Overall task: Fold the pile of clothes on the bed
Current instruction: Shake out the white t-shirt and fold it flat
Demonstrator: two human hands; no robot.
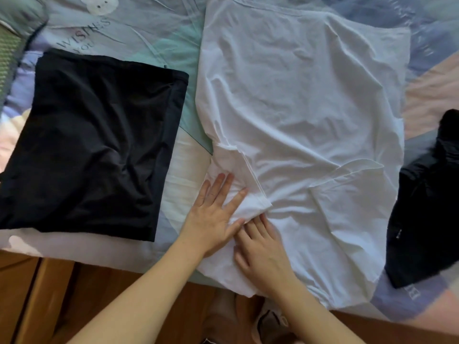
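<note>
White shirt [298,108] lies spread flat across the middle-right of the bed [149,33], hem end toward the far side, collar/sleeve end toward the person. Fabric is wrinkled, w/ a sleeve [243,184] folded in over the body on the near left, its hemmed edge running diagonally.

Left hand [213,209] lies flat on that folded sleeve, fingers straight and spread, palm down, pressing the cloth; it grips nothing. Right hand [260,249] sits just beside it, touching it at the thumb side, also on the shirt near the bed's front edge. Its fingertips disappear under or against the sleeve fold, so can't tell whether they pinch the cloth or only press on it.

Folded black garment [92,145] rests to the left of the shirt, a neat rectangle, apart from the white fabric w/ a strip of bedsheet between. Another black garment [427,212] lies crumpled at the right edge of the view, just beside the shirt's right side, unfolded; it looks like it slightly overlaps the shirt's edge, but blur there makes that unsure.

Bedsheet is pastel, patchwork-like in green, blue, pink and white, w/ printed lettering and a cartoon figure at the top. A green pillow [15,33] shows at the far left corner. Brown wooden floor [74,294] runs along the bottom, below the bed edge.
</note>
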